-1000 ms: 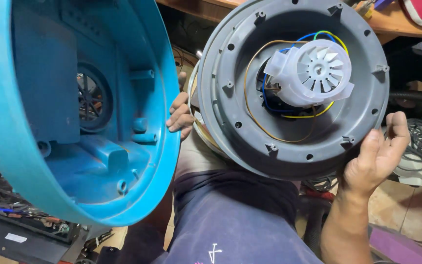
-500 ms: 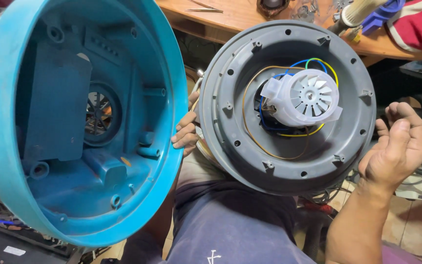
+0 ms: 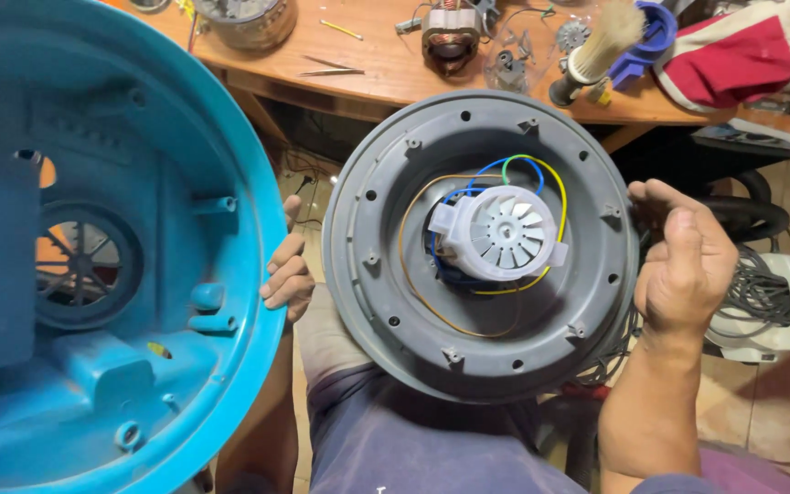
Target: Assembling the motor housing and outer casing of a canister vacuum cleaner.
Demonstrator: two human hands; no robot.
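Holding blue housing shell (image 3: 112, 274) open with left hand (image 3: 287, 274), fingers curled on its rim. Steadying grey motor plate (image 3: 482, 247) between both hands, right hand (image 3: 683, 265) loosely cupping its edge. Likely mid-disassembly, inspecting white motor (image 3: 497, 233); next calling for firmer grip on plate.

The round grey plastic motor plate (image 3: 482, 247) has tilted flatter toward the camera; the right hand (image 3: 683, 265) has slid higher up its rim.
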